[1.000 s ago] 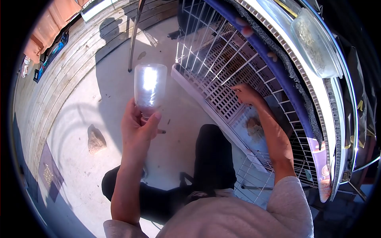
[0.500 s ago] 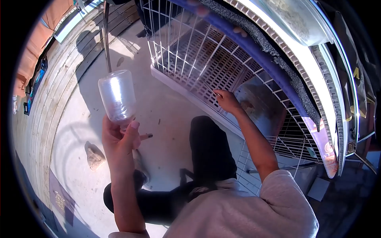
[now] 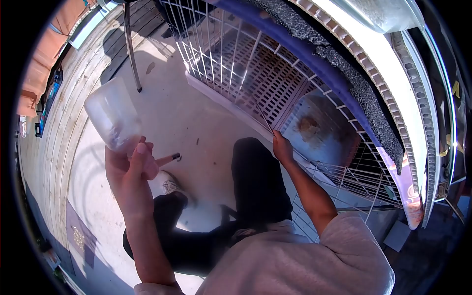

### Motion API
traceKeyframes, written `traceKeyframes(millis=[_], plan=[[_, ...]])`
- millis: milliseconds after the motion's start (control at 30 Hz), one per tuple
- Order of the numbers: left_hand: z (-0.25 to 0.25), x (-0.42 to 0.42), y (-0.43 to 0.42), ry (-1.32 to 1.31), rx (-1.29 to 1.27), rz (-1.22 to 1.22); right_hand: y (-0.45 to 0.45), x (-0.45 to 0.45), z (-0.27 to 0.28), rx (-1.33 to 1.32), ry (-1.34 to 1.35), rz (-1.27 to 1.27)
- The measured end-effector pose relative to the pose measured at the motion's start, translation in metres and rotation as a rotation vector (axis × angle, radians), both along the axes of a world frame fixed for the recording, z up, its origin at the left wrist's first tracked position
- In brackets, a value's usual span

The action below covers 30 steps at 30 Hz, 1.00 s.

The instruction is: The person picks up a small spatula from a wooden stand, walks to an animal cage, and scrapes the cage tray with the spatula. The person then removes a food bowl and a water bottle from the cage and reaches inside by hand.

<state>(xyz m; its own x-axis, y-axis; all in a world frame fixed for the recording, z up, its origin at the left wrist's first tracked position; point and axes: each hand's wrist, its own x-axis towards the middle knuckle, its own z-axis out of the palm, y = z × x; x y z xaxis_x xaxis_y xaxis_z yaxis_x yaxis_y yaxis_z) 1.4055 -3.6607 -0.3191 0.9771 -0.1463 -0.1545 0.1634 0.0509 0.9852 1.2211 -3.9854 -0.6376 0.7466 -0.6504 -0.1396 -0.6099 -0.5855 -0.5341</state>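
A clear bottle [image 3: 113, 113] with a pinkish cap end and a short spout tipped in black is upside down in my left hand [image 3: 130, 174], whose fingers wrap round its neck. The bottle tilts to the upper left. My right hand [image 3: 282, 147] is closed on a thin rod [image 3: 264, 117] at the near edge of a white wire cage [image 3: 231, 64]. Inside the cage lie a slatted plastic floor [image 3: 268, 73] and, beside it, a pale bluish surface [image 3: 314, 123] with a brown stain.
Layered cardboard and purple cloth [image 3: 344, 88] cover the cage top, with a clear container [image 3: 388, 12] above. A metal leg [image 3: 132, 54] stands on the concrete floor [image 3: 206, 128]. Wooden planks [image 3: 81, 98] line the left. My knees are below.
The bottle and my left hand have moved left and tilted further. My right hand has drawn back from over the slatted floor to the cage's near edge.
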Motion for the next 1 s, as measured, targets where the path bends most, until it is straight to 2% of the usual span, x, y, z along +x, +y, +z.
traceKeyframes(millis=[133, 233, 333, 433, 600, 700, 733, 867, 933, 1000], plan=[[-0.01, 0.008, -0.005, -0.032, -0.088, 0.009, 0.003, -0.012, -0.014, 0.01, 0.003, -0.006], [-0.024, 0.016, -0.014, -0.032, -0.05, 0.054, 0.0, -0.036, -0.044, -0.13, -0.138, 0.035], [-0.018, 0.009, -0.022, 0.025, -0.165, -0.008, 0.004, -0.042, -0.02, 0.087, -0.008, -0.117], [-0.003, 0.002, -0.031, -0.001, -0.206, -0.044, 0.003, -0.041, -0.02, 0.053, -0.09, -0.107], [0.011, 0.005, -0.022, 0.034, -0.268, -0.025, 0.023, -0.047, -0.011, 0.221, -0.127, -0.191], [0.029, -0.004, -0.017, 0.041, -0.367, -0.032, 0.013, -0.028, -0.021, 0.068, -0.22, -0.151], [0.029, -0.011, -0.014, 0.021, -0.396, -0.04, 0.007, -0.017, -0.016, 0.011, -0.15, -0.089], [0.004, -0.046, 0.006, 0.086, -0.506, 0.124, 0.002, -0.025, -0.006, -0.009, -0.116, -0.073], [-0.011, -0.052, 0.027, 0.156, -0.527, 0.175, 0.003, -0.03, -0.02, -0.07, -0.191, -0.023], [-0.021, -0.052, 0.041, 0.213, -0.516, 0.236, 0.003, -0.017, -0.028, -0.004, -0.128, -0.095]])
